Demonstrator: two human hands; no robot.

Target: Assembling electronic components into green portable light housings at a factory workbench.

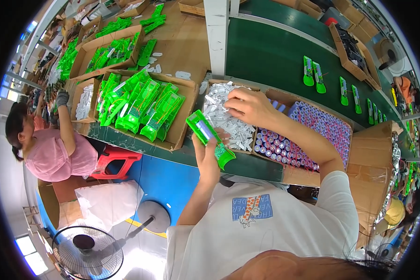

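Head view, looking down over the person's white printed T-shirt (pixel 266 224) at a green-topped workbench (pixel 172 151). The left hand (pixel 205 147) is closed around a bright green plastic casing with a clear window (pixel 210 138), holding it tilted just above the bench's near edge, its upper end pointing up and to the left. The right hand (pixel 249 107) is up and to the right of that casing, near it but not touching, with fingers curled down into a shallow cardboard box of small white plastic parts (pixel 228 123); whether it has pinched a part cannot be told. The held casing overlaps the left edge of that box, so the green piece sits between the box of white parts and a wide cardboard tray of stacked green casings (pixel 142 107) on the left.

Just right of the white parts, under the right forearm, lies a cardboard box packed with upright purple-and-white cylindrical cells (pixel 312 135). Beyond it runs a dark green conveyor belt (pixel 275 56) carrying several green casings (pixel 312 72) spaced apart. At far left another person in a pink top (pixel 56 154) sits by a red plastic stool (pixel 116 158), reaching a gloved hand to the bench. A black floor fan (pixel 86 252) stands below.
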